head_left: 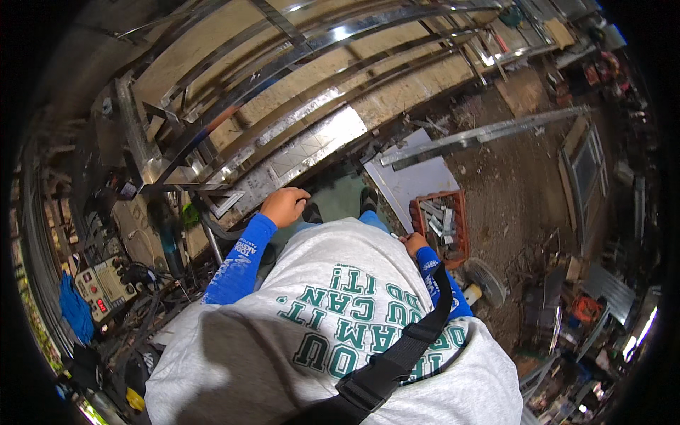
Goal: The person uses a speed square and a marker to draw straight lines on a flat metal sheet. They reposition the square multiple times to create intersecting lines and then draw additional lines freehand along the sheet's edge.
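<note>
The left hand (285, 206) rested, fingers curled together, on the near edge of the patterned steel panel (301, 157) — it held no tool. The right hand (414, 244) hung just right of that panel, beside the red crate of metal offcuts (440, 219); whether its fingers pinched anything, I cannot tell. The panel looked bright, embossed and long, lying against the steel frame (234, 92) beyond it. Judging by loose bars around, the fitting seemed unfinished.
</note>
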Action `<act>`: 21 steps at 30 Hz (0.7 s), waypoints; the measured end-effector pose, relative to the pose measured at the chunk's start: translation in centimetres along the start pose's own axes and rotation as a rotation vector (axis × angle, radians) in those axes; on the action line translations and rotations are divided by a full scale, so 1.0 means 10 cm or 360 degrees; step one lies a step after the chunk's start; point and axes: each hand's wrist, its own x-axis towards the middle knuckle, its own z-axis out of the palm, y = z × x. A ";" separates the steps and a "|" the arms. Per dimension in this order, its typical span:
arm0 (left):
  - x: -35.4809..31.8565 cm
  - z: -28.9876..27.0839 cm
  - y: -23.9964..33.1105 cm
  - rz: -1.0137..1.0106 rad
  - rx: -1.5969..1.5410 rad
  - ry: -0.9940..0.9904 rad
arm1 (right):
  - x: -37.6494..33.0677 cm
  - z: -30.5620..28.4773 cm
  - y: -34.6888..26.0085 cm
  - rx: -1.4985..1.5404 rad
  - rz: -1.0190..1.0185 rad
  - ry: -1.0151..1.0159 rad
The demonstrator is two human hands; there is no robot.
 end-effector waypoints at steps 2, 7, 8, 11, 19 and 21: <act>0.10 0.02 0.10 -0.0069 0.0029 0.0001 | 0.33 -0.23 0.04 -0.0210 -0.0148 0.0068; 0.16 0.21 0.45 -0.0411 0.0027 -0.0218 | 0.81 -1.00 -0.35 0.0174 -0.0298 0.0422; 0.18 0.22 0.55 -0.0492 0.0002 -0.0315 | 0.83 -1.11 -0.39 0.0310 -0.0258 0.0372; 0.12 0.52 0.53 -0.0297 -0.0569 -0.0523 | 0.90 -1.35 -0.45 0.0460 -0.0315 0.0331; 0.18 1.40 0.55 -0.0580 -0.0233 0.0869 | 1.07 -1.03 0.34 0.0032 -0.0163 0.0059; 0.23 1.40 0.49 -0.0717 -0.0229 0.0755 | 1.21 -0.91 0.67 -0.0228 -0.0064 0.0034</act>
